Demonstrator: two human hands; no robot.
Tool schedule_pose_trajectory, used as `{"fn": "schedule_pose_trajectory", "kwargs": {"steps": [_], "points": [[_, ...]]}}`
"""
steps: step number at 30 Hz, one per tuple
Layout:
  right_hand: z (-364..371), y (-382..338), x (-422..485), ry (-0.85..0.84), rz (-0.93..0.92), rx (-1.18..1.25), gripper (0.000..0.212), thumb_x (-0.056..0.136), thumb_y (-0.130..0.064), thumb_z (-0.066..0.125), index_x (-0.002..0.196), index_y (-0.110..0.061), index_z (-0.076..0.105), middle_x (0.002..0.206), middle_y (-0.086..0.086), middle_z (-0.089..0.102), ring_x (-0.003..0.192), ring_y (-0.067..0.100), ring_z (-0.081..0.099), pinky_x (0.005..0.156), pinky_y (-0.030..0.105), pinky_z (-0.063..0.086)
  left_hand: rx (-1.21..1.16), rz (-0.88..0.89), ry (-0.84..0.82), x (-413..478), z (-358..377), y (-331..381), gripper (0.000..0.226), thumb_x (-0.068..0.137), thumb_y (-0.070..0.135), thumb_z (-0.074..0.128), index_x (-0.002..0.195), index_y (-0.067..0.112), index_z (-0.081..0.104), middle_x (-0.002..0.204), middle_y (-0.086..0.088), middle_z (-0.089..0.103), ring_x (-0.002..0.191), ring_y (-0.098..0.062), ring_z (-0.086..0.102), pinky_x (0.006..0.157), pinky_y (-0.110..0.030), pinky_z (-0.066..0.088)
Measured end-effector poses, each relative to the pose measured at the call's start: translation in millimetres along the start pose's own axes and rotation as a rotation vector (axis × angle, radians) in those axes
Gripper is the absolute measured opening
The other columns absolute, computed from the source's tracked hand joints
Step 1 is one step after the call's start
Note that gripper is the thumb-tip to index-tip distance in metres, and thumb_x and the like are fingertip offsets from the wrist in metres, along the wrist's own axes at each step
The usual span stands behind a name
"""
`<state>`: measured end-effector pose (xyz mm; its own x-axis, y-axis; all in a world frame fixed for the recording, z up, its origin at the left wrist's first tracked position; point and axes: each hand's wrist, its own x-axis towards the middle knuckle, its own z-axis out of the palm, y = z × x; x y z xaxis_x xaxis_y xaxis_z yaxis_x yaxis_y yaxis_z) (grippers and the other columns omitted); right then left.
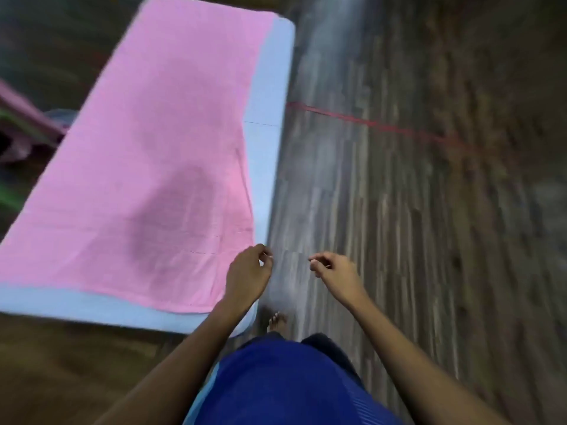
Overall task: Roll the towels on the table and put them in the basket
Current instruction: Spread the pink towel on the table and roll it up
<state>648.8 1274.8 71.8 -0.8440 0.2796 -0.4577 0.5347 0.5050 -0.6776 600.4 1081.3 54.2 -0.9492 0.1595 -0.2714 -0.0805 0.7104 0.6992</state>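
1 pink towel (147, 148) flat on tbl (273, 72); hands (248, 273) (336, 273) empty.

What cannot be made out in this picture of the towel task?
Head view only.
Basket: not recognisable; blurred pink and green shapes are cut by the left edge.
Left hand and right hand: fingers curled, but motion blur hides whether they pinch anything.
Pink towel: blur hides its weave.

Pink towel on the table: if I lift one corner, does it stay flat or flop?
Probably flops: the pink towel lies thin and flat, following the table. Likely light, so a push may bunch it rather than slide it.
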Motion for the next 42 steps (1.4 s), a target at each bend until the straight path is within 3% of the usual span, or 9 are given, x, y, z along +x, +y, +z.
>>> {"fn": "schedule_pose_trajectory", "kwargs": {"steps": [7, 10, 13, 21, 25, 28, 31, 36, 42], "points": [[10.1, -44.1, 77.8, -0.411, -0.268, -0.33, 0.018, 0.092, -0.024, 0.06, 0.105, -0.022, 0.072, 0.087, -0.006, 0.068, 0.089, 0.015, 0.066, 0.077, 0.026, 0.048, 0.08, -0.258, 0.232, -26.0, 28.0, -38.0, 0.031, 0.082, 0.017, 0.065, 0.113, 0.016, 0.065, 0.113, -0.006, 0.061, 0.104, -0.029, 0.053, 0.089, -0.04, 0.043], [18.9, -56.5, 110.9, -0.565, -0.438, -0.479, 0.02, 0.092, -0.025, 0.06, 0.107, -0.02, 0.071, 0.097, -0.001, 0.071, 0.091, 0.015, 0.065, 0.081, 0.029, 0.051, 0.099, -0.355, 0.321, -30.6, 51.2, -38.4, 0.048, 0.071, 0.011, 0.073, 0.118, 0.014, 0.064, 0.117, -0.008, 0.061, 0.104, -0.032, 0.054, 0.087, -0.041, 0.045], [27.0, -66.8, 136.9, -0.713, -0.621, -0.594, 0.021, 0.093, -0.024, 0.059, 0.11, -0.016, 0.069, 0.104, 0.002, 0.07, 0.093, 0.015, 0.064, 0.084, 0.029, 0.05, 0.124, -0.425, 0.426, -28.6, 67.1, -33.1, 0.049, 0.065, 0.004, 0.074, 0.112, 0.014, 0.065, 0.113, -0.007, 0.062, 0.097, -0.03, 0.055, 0.079, -0.039, 0.046], [56.1, -89.8, 176.2, -0.841, -1.205, -1.011, 0.036, 0.086, -0.008, 0.054, 0.12, -0.017, 0.063, 0.125, 0.007, 0.057, 0.114, 0.028, 0.051, 0.094, 0.04, 0.044, 0.171, -0.575, 0.55, -23.2, 80.0, -21.1, 0.027, 0.068, -0.002, 0.074, 0.092, 0.008, 0.067, 0.097, -0.012, 0.063, 0.087, -0.035, 0.058, 0.071, -0.04, 0.05], [72.7, -104.3, 185.5, -0.841, -1.412, -1.195, 0.05, 0.085, -0.003, 0.052, 0.132, -0.02, 0.052, 0.134, 0.007, 0.048, 0.118, 0.029, 0.046, 0.095, 0.041, 0.04, 0.178, -0.673, 0.532, -15.9, 82.3, -16.9, 0.034, 0.074, 0.024, 0.076, 0.101, 0.008, 0.063, 0.102, -0.013, 0.059, 0.091, -0.036, 0.056, 0.071, -0.042, 0.049], [84.2, -108.8, 194.7, -0.861, -1.486, -1.236, 0.051, 0.085, -0.004, 0.054, 0.133, -0.022, 0.048, 0.136, 0.006, 0.046, 0.119, 0.027, 0.044, 0.097, 0.041, 0.044, 0.222, -0.767, 0.457, -1.7, 80.7, -3.9, 0.058, 0.08, 0.052, 0.066, 0.124, 0.016, 0.051, 0.121, -0.01, 0.05, 0.107, -0.03, 0.047, 0.086, -0.041, 0.046], [91.2, -108.0, 200.8, -0.88, -1.522, -1.195, 0.044, 0.088, -0.005, 0.055, 0.129, -0.02, 0.053, 0.135, 0.005, 0.05, 0.116, 0.027, 0.048, 0.092, 0.04, 0.049, 0.276, -0.833, 0.439, 9.2, 82.0, 3.6, 0.058, 0.083, 0.057, 0.06, 0.125, 0.02, 0.045, 0.128, -0.008, 0.046, 0.112, -0.028, 0.043, 0.092, -0.041, 0.041], [96.1, -106.3, 203.2, -0.843, -1.547, -1.087, 0.027, 0.095, -0.012, 0.052, 0.12, -0.016, 0.062, 0.126, 0.004, 0.061, 0.11, 0.026, 0.055, 0.091, 0.037, 0.049, 0.295, -0.877, 0.462, 19.1, 79.6, 1.9, 0.046, 0.086, 0.052, 0.059, 0.118, 0.02, 0.053, 0.124, -0.008, 0.053, 0.107, -0.027, 0.049, 0.086, -0.042, 0.047], [95.0, -109.9, 203.0, -0.929, -1.461, -1.059, 0.025, 0.098, -0.019, 0.045, 0.12, -0.02, 0.057, 0.122, -0.001, 0.062, 0.109, 0.021, 0.056, 0.095, 0.038, 0.041, 0.343, -0.901, 0.508, 15.9, 69.7, 3.1, 0.023, 0.077, 0.018, 0.067, 0.1, 0.016, 0.068, 0.107, -0.007, 0.064, 0.095, -0.029, 0.055, 0.079, -0.043, 0.046]]}}
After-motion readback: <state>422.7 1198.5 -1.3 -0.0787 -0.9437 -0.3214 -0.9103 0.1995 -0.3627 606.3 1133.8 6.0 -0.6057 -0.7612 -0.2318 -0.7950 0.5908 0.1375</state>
